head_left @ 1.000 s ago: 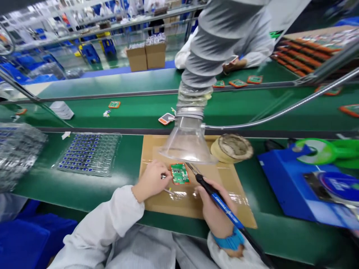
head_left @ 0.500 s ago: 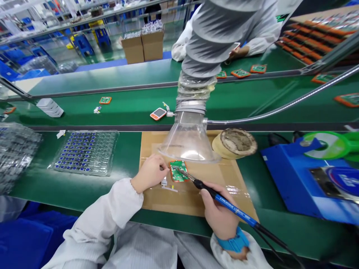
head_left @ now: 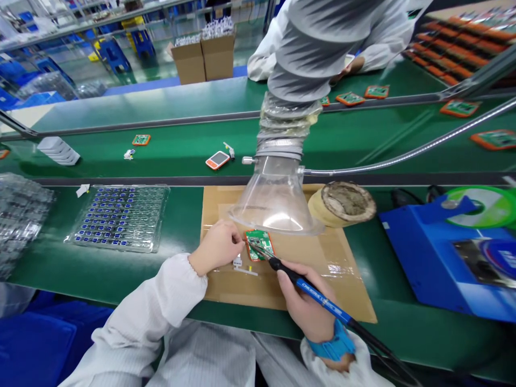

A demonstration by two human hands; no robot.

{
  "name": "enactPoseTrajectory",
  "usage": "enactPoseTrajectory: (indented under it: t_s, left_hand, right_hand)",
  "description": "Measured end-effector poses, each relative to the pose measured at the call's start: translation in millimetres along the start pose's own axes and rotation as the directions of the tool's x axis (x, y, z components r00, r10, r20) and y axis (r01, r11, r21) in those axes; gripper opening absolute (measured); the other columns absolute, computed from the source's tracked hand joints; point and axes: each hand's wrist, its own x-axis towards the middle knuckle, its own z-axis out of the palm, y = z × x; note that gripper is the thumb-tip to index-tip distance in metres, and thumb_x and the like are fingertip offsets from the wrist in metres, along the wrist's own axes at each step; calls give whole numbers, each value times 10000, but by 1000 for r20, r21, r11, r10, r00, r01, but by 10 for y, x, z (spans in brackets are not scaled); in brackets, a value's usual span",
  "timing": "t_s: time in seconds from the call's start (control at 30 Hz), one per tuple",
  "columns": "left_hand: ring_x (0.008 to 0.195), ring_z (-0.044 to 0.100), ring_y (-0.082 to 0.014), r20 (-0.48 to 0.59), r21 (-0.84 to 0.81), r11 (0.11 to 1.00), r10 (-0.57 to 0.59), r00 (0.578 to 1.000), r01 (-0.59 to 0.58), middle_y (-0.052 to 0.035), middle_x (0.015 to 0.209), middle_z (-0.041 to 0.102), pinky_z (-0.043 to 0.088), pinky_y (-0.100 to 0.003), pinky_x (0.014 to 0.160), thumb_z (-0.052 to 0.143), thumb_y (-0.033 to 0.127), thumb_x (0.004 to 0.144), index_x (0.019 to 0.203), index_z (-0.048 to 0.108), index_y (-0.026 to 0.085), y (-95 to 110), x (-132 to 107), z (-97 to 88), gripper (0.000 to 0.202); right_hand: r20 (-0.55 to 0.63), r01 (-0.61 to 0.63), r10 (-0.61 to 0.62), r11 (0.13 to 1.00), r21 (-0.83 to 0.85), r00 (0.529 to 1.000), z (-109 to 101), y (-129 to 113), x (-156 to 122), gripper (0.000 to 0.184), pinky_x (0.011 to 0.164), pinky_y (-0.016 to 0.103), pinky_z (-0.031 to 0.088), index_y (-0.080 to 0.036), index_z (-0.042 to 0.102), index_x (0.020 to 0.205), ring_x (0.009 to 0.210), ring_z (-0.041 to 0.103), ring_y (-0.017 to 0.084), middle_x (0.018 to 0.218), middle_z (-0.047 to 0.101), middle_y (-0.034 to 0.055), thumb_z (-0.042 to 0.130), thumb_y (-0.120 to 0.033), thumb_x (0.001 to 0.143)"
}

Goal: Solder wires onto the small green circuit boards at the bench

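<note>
A small green circuit board (head_left: 260, 243) with an orange edge lies on a brown cardboard mat (head_left: 346, 293) under a clear funnel hood (head_left: 276, 201). My left hand (head_left: 217, 247) pinches the board's left edge, with a small white part (head_left: 237, 263) lying just below the fingers. My right hand (head_left: 303, 302) grips a blue-handled soldering iron (head_left: 318, 299) like a pen. Its metal tip rests on the left side of the board. A blue wrist strap (head_left: 332, 344) sits on my right wrist.
A clear tray of blue parts (head_left: 121, 216) lies to the left, a worn brown sponge holder (head_left: 342, 203) right of the hood, and a blue soldering station (head_left: 451, 258) further right. Boards and an orange device (head_left: 217, 159) lie on the belt. Another person's hand (head_left: 351, 66) works opposite.
My right hand swung the soldering iron's tip from right of the board onto its left side. My left hand stayed at the board's left edge. The camera view shifted slightly.
</note>
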Motion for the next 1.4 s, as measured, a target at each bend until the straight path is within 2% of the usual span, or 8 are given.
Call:
enactPoseTrajectory:
  t_s: [0.2,0.57,0.83,1.4]
  left_hand:
    - [739,584,-169,-2,6,1000,4,1000,-4,-28,742,674,480,-308,772,678,76,782,603,668,164,-3,5,6,200]
    - [752,588,-173,-10,1,1000,7,1000,-7,-28,741,675,480,-314,784,682,74,772,601,662,165,-15,6,11,194]
    - [727,578,-158,12,-1,1000,-19,1000,19,-19,736,676,473,-296,754,672,78,784,606,662,164,4,0,-3,198]
    - [710,578,-151,14,-6,1000,-19,1000,19,-19,733,678,473,-297,752,663,68,775,606,666,160,5,7,-5,192]
  right_hand:
    - [-21,61,-61,998,-22,998,23,-60,29,101,646,281,584,-233,696,909,723,739,197,835,762,23,664,-328,918]
    - [-29,43,-43,999,16,999,4,-7,11,78,688,280,601,-230,696,939,744,742,193,864,761,27,674,-298,908]
    - [-8,99,-99,995,7,995,7,-10,17,61,690,240,581,-226,684,955,753,736,165,873,752,14,674,-276,923]
    - [0,116,-116,993,2,993,12,24,9,71,701,232,568,-220,681,949,760,737,158,877,747,8,684,-285,923]
